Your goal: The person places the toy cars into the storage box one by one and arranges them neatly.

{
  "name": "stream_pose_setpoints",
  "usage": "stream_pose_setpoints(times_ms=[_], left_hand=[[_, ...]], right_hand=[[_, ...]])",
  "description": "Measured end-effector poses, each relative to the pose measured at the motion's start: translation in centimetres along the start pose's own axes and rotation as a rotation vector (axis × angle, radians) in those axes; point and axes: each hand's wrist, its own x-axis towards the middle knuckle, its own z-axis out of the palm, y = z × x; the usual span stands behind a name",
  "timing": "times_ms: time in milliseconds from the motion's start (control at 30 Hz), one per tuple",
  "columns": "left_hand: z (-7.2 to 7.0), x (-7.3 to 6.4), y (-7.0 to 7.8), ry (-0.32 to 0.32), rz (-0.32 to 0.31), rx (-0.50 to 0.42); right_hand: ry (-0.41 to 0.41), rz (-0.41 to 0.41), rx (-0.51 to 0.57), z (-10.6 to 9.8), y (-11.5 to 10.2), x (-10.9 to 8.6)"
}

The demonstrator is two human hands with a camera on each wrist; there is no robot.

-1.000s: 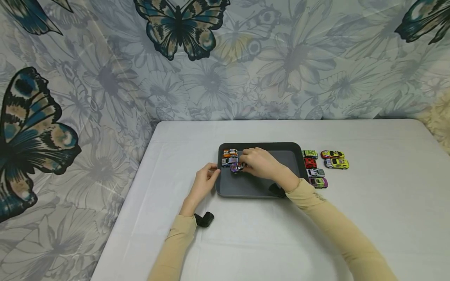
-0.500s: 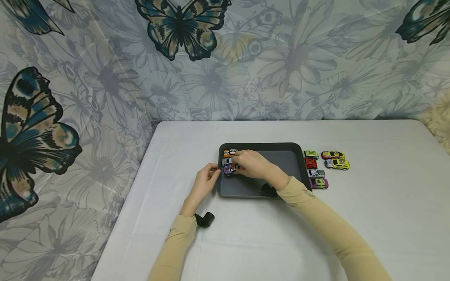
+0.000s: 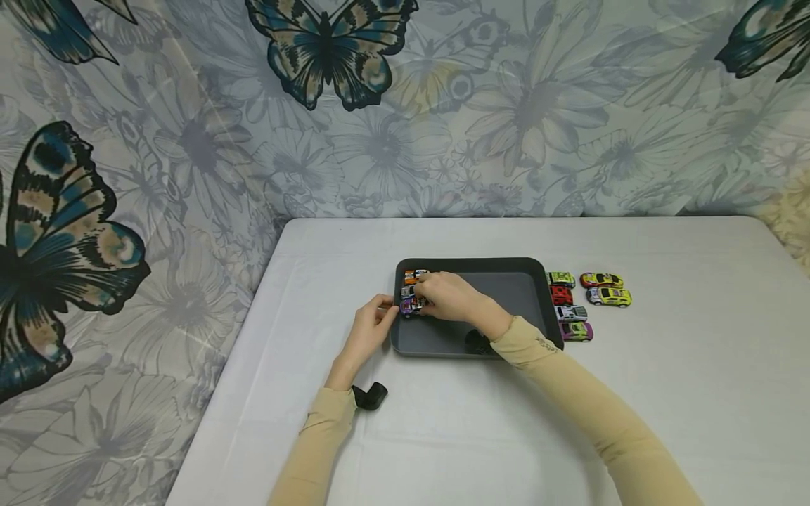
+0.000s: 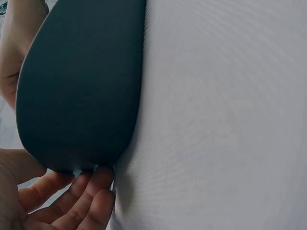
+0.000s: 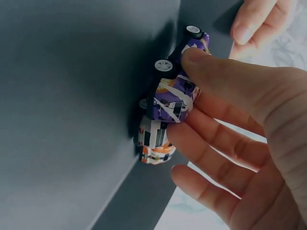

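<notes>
A purple toy car (image 5: 170, 98) with white and yellow markings and pale-hubbed wheels is pinched between the right hand's (image 3: 451, 295) thumb and fingers at the left end of the dark grey tray (image 3: 471, 264), nearest in a row to a silver-white car (image 5: 153, 132) and an orange-and-white car (image 5: 157, 154). The shallow, round-cornered tray lies flat on the worktop (image 3: 468, 436), the left hand's (image 3: 365, 329) fingertips touching its left end. Just beyond its right side, a lime car (image 3: 561, 279), a red car (image 3: 560, 295), a silver-grey car (image 3: 571, 313) and a green-and-purple car (image 3: 576, 331) line up near two yellow cars (image 3: 609, 296).
</notes>
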Motion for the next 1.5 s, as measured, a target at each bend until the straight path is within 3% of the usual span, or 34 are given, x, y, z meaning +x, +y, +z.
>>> stream_pose_setpoints(times_ms=[1100,1500], left_hand=[[0.2,-0.1,0.0,0.004,0.014,0.008],[0.2,0.0,-0.1,0.015,0.007,0.008]], right_hand=[[-0.034,0.046,-0.063,0.9,0.3,0.3],[0.124,-0.005,-0.063,-1.7,1.1,-1.7]])
